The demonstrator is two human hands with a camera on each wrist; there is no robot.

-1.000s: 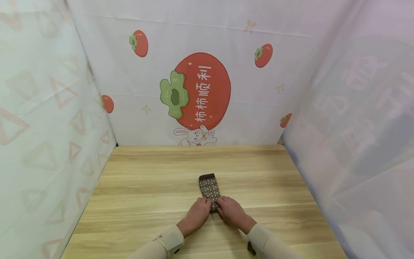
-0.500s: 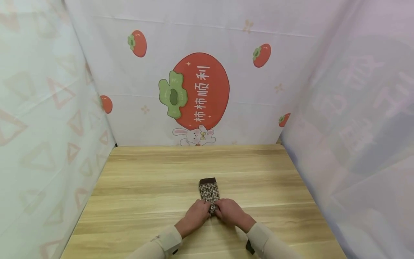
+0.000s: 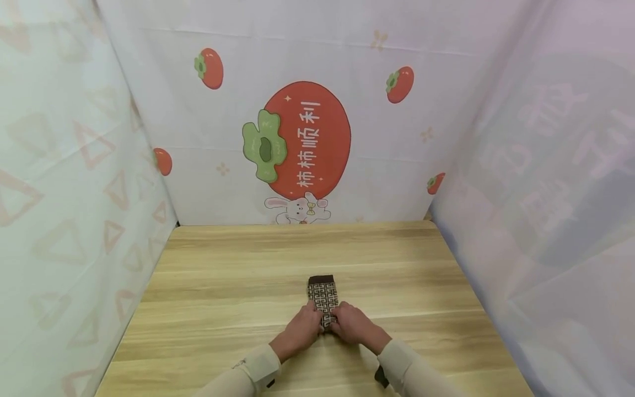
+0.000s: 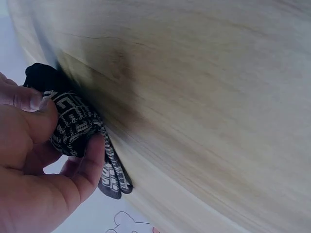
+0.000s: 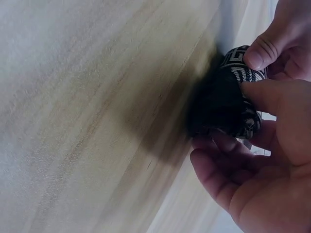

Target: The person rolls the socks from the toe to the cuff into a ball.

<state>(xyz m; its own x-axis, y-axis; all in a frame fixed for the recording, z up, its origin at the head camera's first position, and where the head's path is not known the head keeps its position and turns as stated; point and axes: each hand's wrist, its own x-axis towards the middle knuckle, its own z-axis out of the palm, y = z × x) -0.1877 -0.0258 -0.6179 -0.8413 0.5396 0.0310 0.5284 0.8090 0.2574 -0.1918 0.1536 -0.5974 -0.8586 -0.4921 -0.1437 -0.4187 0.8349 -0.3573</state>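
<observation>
A dark brown sock (image 3: pixel 323 295) with a pale geometric pattern lies lengthwise on the wooden table, its plain dark cuff pointing away from the person. The near end is bunched into a thick roll (image 4: pixel 73 116), and two layers show at the far end in the left wrist view. My left hand (image 3: pixel 303 326) pinches the roll's left side with thumb and fingers. On the other side my right hand (image 3: pixel 353 325) grips it, thumb on top and fingers curled beneath the dark toe part (image 5: pixel 218 107). The hands partly hide the rolled end.
The wood-grain table (image 3: pixel 223 275) is bounded by a printed back curtain (image 3: pixel 377 182) and pale side curtains. Cream sleeves (image 3: pixel 258 369) and dark wrist straps (image 3: pixel 381 377) show at the table's near side.
The sock's cuff has shifted slightly toward the person. Both hands keep their hold on the near end, with small finger movements along the roll.
</observation>
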